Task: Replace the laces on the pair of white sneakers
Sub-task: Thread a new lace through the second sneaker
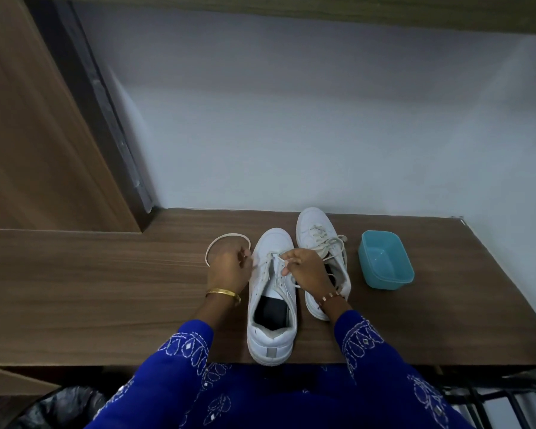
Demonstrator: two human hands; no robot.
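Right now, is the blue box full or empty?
Empty. The blue box sits open on the table, right of the sneakers, and only its bare bottom shows inside.

Worktop (106, 305) bare left of lace loop (226, 239): wide passage there. Near sneaker (271, 305) and far sneaker (322, 243) almost touching, no gap between. Blue tub (386, 258) just right of far sneaker, narrow channel. Wall (291, 119) closes rear.
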